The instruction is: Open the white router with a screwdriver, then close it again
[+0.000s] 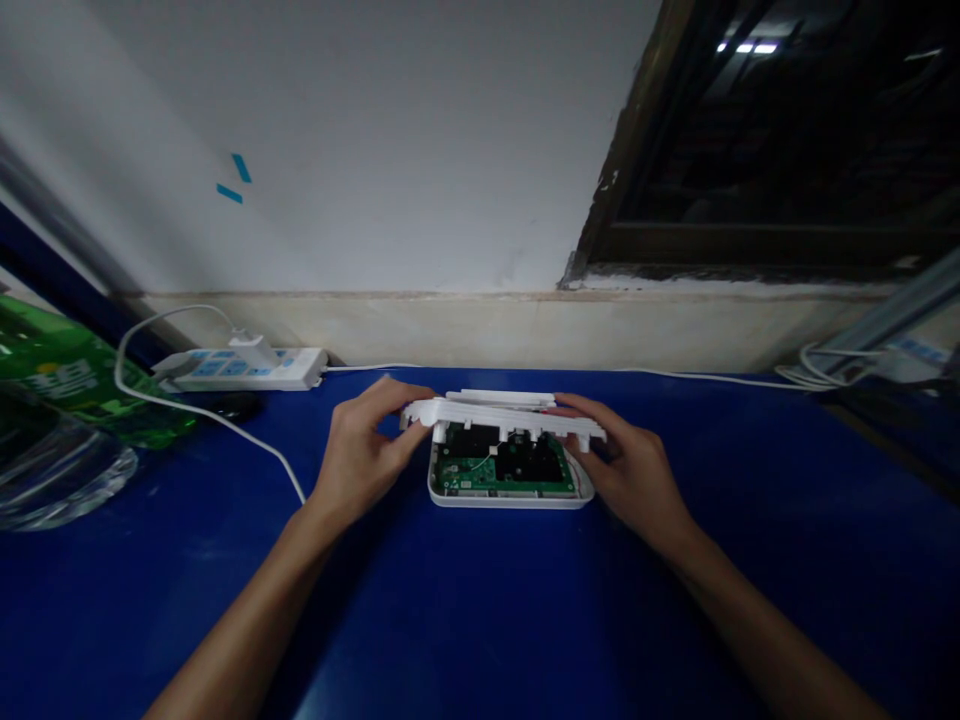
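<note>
My left hand (364,450) and my right hand (626,470) grip the two ends of a long white plastic cover (502,417), which is held tilted over a shallow white plastic case (510,500). The underside of the cover shows several moulded pegs. A green circuit board (506,472) with black parts and a thin white wire lies in the case. The cover hides the board's far edge. Another flat white piece (499,397) shows just behind the cover.
All this is on a blue table (465,610). At the far left stand a green-labelled bottle (75,375) and a glass vessel (52,470). A white power strip (240,370) with a plugged-in white cable sits at the wall. More cables lie at the far right.
</note>
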`<action>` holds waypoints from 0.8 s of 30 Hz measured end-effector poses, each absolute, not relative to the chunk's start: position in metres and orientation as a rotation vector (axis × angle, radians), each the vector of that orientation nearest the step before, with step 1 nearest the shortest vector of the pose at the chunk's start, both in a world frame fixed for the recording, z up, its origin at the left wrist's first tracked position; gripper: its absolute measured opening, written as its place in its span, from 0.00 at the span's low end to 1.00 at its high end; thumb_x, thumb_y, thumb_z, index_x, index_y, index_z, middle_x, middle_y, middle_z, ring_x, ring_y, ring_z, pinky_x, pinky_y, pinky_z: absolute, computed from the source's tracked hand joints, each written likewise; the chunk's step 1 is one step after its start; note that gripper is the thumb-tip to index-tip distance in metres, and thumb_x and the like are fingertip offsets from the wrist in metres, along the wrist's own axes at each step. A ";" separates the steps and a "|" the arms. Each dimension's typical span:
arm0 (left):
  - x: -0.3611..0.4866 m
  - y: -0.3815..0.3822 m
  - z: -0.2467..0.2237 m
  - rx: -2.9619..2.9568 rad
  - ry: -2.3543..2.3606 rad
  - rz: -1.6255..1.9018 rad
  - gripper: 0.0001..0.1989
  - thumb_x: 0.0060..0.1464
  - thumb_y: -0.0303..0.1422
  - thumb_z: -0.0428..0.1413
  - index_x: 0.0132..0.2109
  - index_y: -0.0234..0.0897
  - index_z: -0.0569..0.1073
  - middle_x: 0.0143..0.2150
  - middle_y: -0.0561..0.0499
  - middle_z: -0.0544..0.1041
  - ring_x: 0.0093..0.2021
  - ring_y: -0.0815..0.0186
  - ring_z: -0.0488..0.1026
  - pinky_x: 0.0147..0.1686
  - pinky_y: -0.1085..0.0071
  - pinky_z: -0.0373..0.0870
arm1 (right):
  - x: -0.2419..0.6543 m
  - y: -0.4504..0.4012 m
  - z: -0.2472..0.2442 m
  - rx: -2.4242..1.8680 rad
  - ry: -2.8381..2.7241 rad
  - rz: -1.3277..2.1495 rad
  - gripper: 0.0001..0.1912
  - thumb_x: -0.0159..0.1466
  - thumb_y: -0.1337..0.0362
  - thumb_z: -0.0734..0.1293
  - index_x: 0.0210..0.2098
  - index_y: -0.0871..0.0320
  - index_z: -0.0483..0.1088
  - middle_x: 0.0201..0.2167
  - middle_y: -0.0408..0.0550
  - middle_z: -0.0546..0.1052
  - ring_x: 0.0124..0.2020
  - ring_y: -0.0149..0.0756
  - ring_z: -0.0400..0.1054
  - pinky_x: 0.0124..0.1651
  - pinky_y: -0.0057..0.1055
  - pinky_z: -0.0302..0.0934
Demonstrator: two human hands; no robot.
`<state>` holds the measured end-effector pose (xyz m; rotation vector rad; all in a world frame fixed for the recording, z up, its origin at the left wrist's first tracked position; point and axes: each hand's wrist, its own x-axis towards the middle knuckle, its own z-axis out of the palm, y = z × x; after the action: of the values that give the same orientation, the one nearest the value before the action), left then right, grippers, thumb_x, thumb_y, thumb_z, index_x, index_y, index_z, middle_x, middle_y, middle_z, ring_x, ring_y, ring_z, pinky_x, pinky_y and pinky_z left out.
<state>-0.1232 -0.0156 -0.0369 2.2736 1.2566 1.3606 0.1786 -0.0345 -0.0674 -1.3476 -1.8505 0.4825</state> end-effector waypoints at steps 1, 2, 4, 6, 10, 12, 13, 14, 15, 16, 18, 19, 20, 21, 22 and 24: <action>-0.123 -0.016 -0.036 2.296 1.242 1.383 0.06 0.60 0.30 0.59 0.43 0.38 0.80 0.40 0.49 0.83 0.39 0.62 0.78 0.40 0.66 0.73 | 0.177 -0.035 -0.067 -1.352 -1.838 0.473 0.25 0.68 0.63 0.66 0.64 0.55 0.67 0.53 0.52 0.82 0.49 0.44 0.79 0.48 0.38 0.75; -0.122 -0.016 -0.035 2.316 1.227 1.404 0.06 0.61 0.29 0.58 0.43 0.37 0.79 0.41 0.48 0.82 0.40 0.63 0.77 0.41 0.66 0.72 | 0.177 -0.035 -0.066 -1.355 -1.838 0.457 0.28 0.67 0.63 0.67 0.66 0.55 0.65 0.54 0.52 0.81 0.52 0.45 0.78 0.50 0.40 0.74; -0.121 -0.017 -0.034 2.353 1.237 1.453 0.05 0.62 0.29 0.57 0.44 0.37 0.77 0.40 0.48 0.81 0.40 0.63 0.76 0.41 0.66 0.71 | 0.177 -0.037 -0.064 -1.378 -1.858 0.424 0.31 0.66 0.61 0.68 0.68 0.54 0.62 0.56 0.54 0.80 0.53 0.46 0.77 0.50 0.42 0.75; -0.120 -0.018 -0.033 2.384 1.274 1.492 0.05 0.63 0.28 0.56 0.44 0.37 0.76 0.40 0.49 0.80 0.39 0.63 0.76 0.41 0.67 0.71 | 0.179 -0.038 -0.062 -1.424 -1.892 0.414 0.32 0.67 0.59 0.68 0.69 0.53 0.60 0.58 0.56 0.78 0.49 0.46 0.79 0.47 0.44 0.76; -0.115 -0.022 -0.034 2.455 1.269 1.534 0.03 0.65 0.28 0.55 0.45 0.37 0.73 0.39 0.49 0.78 0.37 0.65 0.75 0.38 0.69 0.72 | 0.187 -0.037 -0.060 -1.418 -1.917 0.372 0.29 0.69 0.61 0.65 0.69 0.53 0.60 0.57 0.55 0.79 0.51 0.48 0.78 0.50 0.48 0.75; -0.112 -0.024 -0.034 2.508 1.257 1.535 0.02 0.65 0.28 0.55 0.44 0.38 0.72 0.36 0.50 0.77 0.34 0.66 0.74 0.36 0.70 0.71 | 0.189 -0.036 -0.061 -1.402 -1.929 0.345 0.29 0.69 0.62 0.65 0.68 0.54 0.61 0.56 0.55 0.80 0.54 0.48 0.77 0.55 0.49 0.73; -0.110 -0.024 -0.035 2.534 1.250 1.534 0.02 0.65 0.27 0.55 0.43 0.38 0.71 0.36 0.50 0.76 0.34 0.66 0.73 0.35 0.70 0.71 | 0.190 -0.035 -0.062 -1.397 -1.941 0.343 0.28 0.69 0.63 0.65 0.68 0.54 0.61 0.56 0.55 0.80 0.55 0.48 0.76 0.57 0.50 0.71; -0.108 -0.025 -0.035 2.557 1.245 1.534 0.02 0.65 0.27 0.55 0.43 0.38 0.71 0.36 0.50 0.76 0.34 0.66 0.73 0.36 0.70 0.71 | 0.191 -0.035 -0.063 -1.389 -1.955 0.345 0.28 0.69 0.63 0.65 0.68 0.54 0.61 0.56 0.54 0.80 0.56 0.48 0.76 0.59 0.51 0.69; -0.106 -0.026 -0.036 2.571 1.247 1.535 0.03 0.64 0.26 0.55 0.43 0.38 0.71 0.37 0.49 0.76 0.35 0.65 0.73 0.36 0.70 0.71 | 0.191 -0.035 -0.064 -1.381 -1.967 0.349 0.28 0.69 0.63 0.65 0.67 0.54 0.62 0.55 0.54 0.80 0.56 0.48 0.76 0.60 0.51 0.69; -0.105 -0.026 -0.036 2.574 1.254 1.544 0.03 0.64 0.25 0.55 0.43 0.38 0.71 0.37 0.49 0.76 0.36 0.65 0.73 0.37 0.69 0.71 | 0.191 -0.035 -0.064 -1.377 -1.973 0.358 0.28 0.69 0.63 0.65 0.67 0.54 0.61 0.55 0.54 0.80 0.56 0.48 0.76 0.60 0.51 0.69; -0.103 -0.027 -0.038 2.552 1.289 1.571 0.04 0.64 0.25 0.55 0.43 0.38 0.71 0.37 0.50 0.76 0.36 0.65 0.73 0.37 0.70 0.71 | 0.189 -0.036 -0.063 -1.393 -1.969 0.384 0.29 0.69 0.63 0.64 0.68 0.53 0.60 0.56 0.53 0.79 0.54 0.47 0.77 0.57 0.49 0.71; -0.102 -0.028 -0.039 2.530 1.316 1.585 0.04 0.64 0.25 0.55 0.43 0.38 0.71 0.37 0.50 0.76 0.35 0.66 0.73 0.36 0.71 0.70 | 0.189 -0.037 -0.063 -1.408 -1.962 0.396 0.30 0.69 0.63 0.64 0.69 0.53 0.58 0.56 0.53 0.79 0.52 0.47 0.78 0.54 0.47 0.73; -0.101 -0.028 -0.040 2.505 1.342 1.603 0.04 0.64 0.25 0.55 0.43 0.38 0.71 0.36 0.51 0.76 0.33 0.67 0.72 0.35 0.71 0.70 | 0.188 -0.038 -0.062 -1.421 -1.953 0.403 0.31 0.70 0.63 0.64 0.70 0.52 0.56 0.57 0.53 0.79 0.49 0.46 0.79 0.50 0.44 0.75; -0.100 -0.029 -0.041 2.480 1.366 1.623 0.04 0.64 0.25 0.55 0.44 0.38 0.71 0.35 0.52 0.76 0.31 0.68 0.71 0.33 0.72 0.69 | 0.188 -0.039 -0.061 -1.433 -1.944 0.410 0.32 0.70 0.63 0.64 0.71 0.51 0.54 0.57 0.53 0.79 0.44 0.44 0.80 0.44 0.41 0.76; -0.099 -0.029 -0.043 2.454 1.388 1.641 0.04 0.64 0.25 0.55 0.44 0.39 0.72 0.34 0.53 0.75 0.28 0.69 0.69 0.31 0.73 0.68 | 0.187 -0.039 -0.060 -1.440 -1.933 0.414 0.33 0.69 0.63 0.64 0.71 0.50 0.53 0.57 0.53 0.79 0.39 0.41 0.81 0.38 0.38 0.76; -0.097 -0.030 -0.046 2.386 1.447 1.663 0.03 0.64 0.26 0.56 0.43 0.39 0.72 0.31 0.55 0.74 0.25 0.70 0.65 0.28 0.73 0.65 | 0.187 -0.040 -0.059 -1.446 -1.910 0.417 0.35 0.69 0.63 0.65 0.72 0.50 0.50 0.57 0.53 0.79 0.30 0.36 0.79 0.29 0.32 0.73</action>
<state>-0.0973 -0.0303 -0.0461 2.3856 1.4467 1.6634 0.1866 -0.0398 -0.0589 -1.4462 -1.9099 0.4172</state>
